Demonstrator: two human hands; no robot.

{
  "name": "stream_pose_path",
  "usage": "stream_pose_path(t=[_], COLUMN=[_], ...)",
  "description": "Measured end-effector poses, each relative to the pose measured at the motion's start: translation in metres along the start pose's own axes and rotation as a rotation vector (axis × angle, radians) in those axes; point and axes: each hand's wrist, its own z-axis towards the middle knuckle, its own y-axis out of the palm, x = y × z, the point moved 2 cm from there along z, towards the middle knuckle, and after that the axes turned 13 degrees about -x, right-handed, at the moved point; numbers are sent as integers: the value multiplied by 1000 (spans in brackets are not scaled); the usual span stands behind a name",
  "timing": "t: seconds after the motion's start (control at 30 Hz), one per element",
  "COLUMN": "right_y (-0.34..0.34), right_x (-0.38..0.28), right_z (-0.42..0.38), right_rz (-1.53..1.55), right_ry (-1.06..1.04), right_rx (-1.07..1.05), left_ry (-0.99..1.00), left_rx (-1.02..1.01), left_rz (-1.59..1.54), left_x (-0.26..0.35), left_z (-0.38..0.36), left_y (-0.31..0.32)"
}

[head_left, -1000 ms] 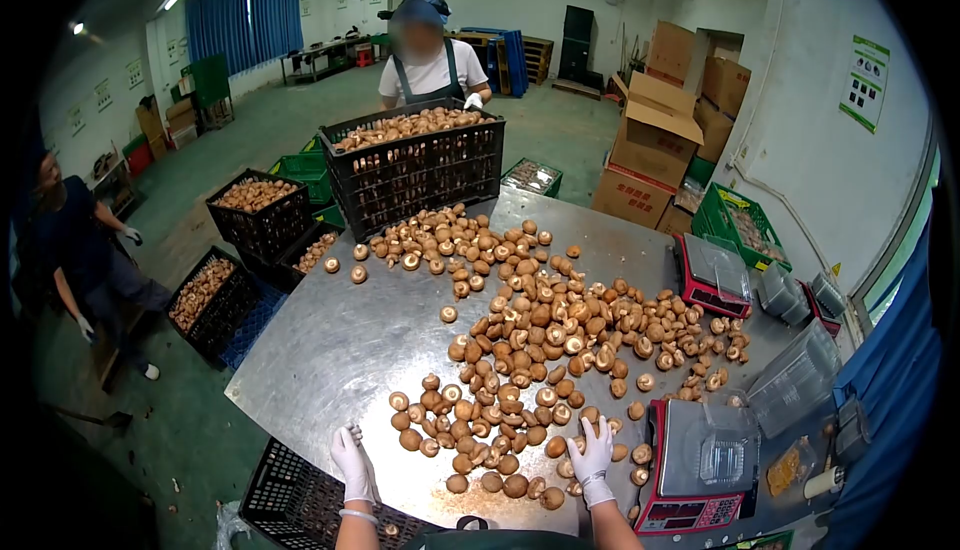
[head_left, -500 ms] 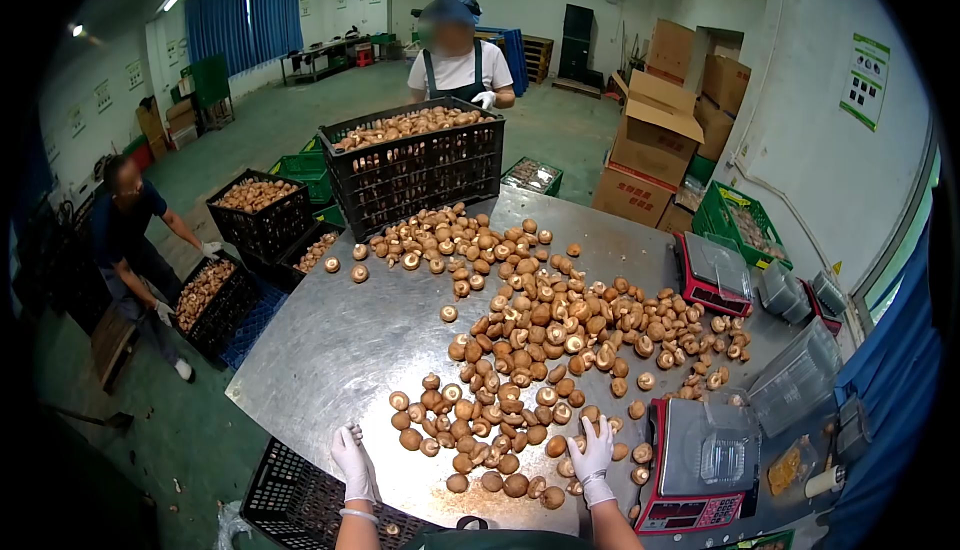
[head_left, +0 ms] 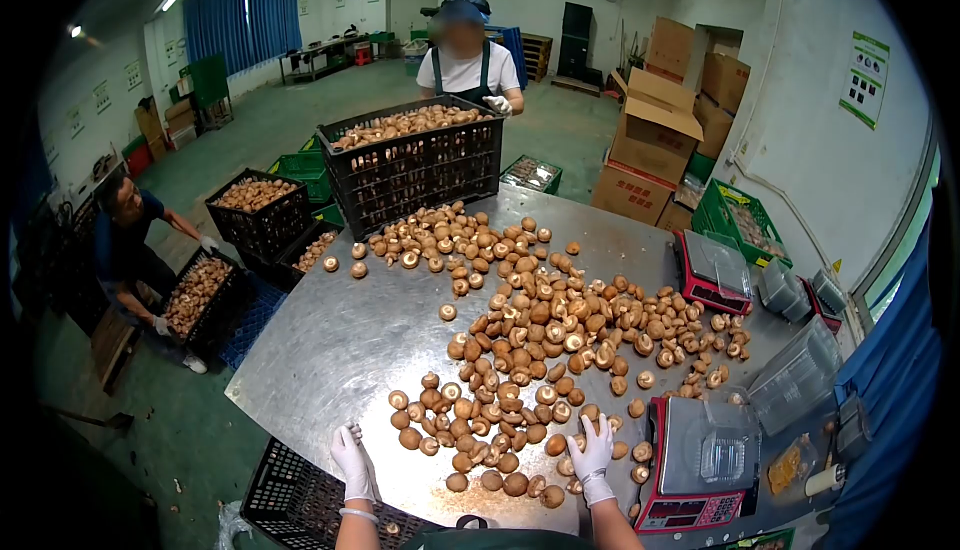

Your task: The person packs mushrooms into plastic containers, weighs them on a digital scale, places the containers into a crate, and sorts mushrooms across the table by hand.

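My left hand [head_left: 352, 464], in a white glove, rests at the near edge of the metal table [head_left: 330, 350]. Its fingers are loosely bent and hold nothing visible. To its right lies a spread of loose brown mushrooms [head_left: 520, 350], some with pale stems facing up. My right hand [head_left: 593, 458], also gloved, lies among the nearest mushrooms with its fingers apart, touching a few; its palm side is hidden. Close by on the right sits a red and grey scale [head_left: 690, 515] with a clear plastic tray [head_left: 722, 455] on top.
A black crate full of mushrooms [head_left: 415, 165] stands at the table's far end, a co-worker [head_left: 468, 65] behind it. Another person [head_left: 135, 240] bends over a mushroom crate [head_left: 200, 295] at left. Below my left hand is a black crate [head_left: 300, 500]. Cardboard boxes [head_left: 640, 150] stand at right.
The co-worker behind the crate has shifted slightly right. At left, the other person's crate has moved a little left and down. My hands look unmoved.
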Motion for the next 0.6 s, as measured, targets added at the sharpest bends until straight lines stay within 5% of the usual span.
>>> stream_pose_path(t=[0.6], right_y=[1], right_x=[2], right_z=[1], right_rz=[18], right_ry=[-13], right_rx=[-1], left_ry=[3], left_rx=[-16], left_rz=[14], left_x=[2], left_z=[0], left_y=[0])
